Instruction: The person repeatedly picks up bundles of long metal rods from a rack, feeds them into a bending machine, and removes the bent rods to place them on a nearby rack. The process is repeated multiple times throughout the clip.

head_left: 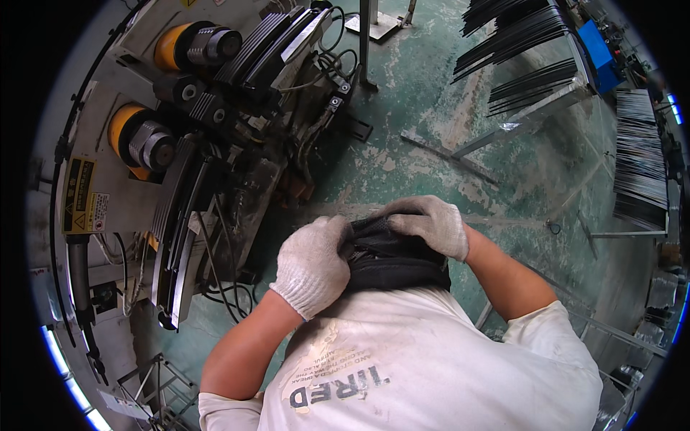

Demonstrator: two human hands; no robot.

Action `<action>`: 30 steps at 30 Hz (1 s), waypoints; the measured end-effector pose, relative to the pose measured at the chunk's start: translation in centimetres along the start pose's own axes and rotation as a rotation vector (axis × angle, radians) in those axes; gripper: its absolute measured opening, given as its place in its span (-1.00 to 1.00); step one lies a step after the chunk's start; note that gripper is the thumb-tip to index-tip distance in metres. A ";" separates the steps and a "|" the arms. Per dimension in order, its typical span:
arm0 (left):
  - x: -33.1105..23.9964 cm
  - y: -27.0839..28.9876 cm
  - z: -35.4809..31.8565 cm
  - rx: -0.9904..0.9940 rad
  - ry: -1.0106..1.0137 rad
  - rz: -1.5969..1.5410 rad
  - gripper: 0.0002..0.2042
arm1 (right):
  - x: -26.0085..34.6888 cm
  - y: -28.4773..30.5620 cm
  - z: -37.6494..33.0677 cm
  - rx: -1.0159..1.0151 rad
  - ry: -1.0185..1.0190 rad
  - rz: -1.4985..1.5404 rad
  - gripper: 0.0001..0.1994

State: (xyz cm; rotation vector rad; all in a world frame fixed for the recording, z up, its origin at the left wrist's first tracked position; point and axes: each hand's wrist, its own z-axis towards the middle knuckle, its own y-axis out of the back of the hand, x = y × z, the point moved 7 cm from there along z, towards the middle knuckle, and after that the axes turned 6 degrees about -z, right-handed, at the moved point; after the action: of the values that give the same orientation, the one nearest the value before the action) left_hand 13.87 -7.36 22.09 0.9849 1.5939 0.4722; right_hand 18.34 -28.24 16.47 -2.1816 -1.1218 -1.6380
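Both my hands wear white knit work gloves and grip a black waist pouch held against my stomach, above my white printed shirt. My left hand clasps the pouch's left end, fingers curled over its top edge. Over the upper right edge of the pouch, my right hand pinches the black fabric. The pouch's lower part is hidden behind my shirt.
A grey machine with yellow rollers, black curved guides and cables stands to my left, close to my left hand. Racks of dark thin metal rods stand at the far right over a worn green floor. Metal frames lie low right.
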 end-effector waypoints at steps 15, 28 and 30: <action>-0.7 -1.0 -0.1 -0.047 -0.114 -0.101 -0.84 | -0.1 0.1 -0.1 0.065 -0.141 -0.034 -0.60; -0.4 -2.3 0.6 0.008 -0.051 -0.222 -0.84 | -10.1 0.9 -4.3 0.248 -0.112 0.633 -0.17; -0.4 -2.3 0.6 0.016 -0.041 -0.217 -0.84 | -11.1 0.8 -4.6 0.230 -0.137 0.714 -0.16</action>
State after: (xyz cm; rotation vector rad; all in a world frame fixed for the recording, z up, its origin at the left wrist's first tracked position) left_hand 13.67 -9.11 20.39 0.8172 1.6472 0.2882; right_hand 14.32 -36.34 8.55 -2.1909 -0.4257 -1.0106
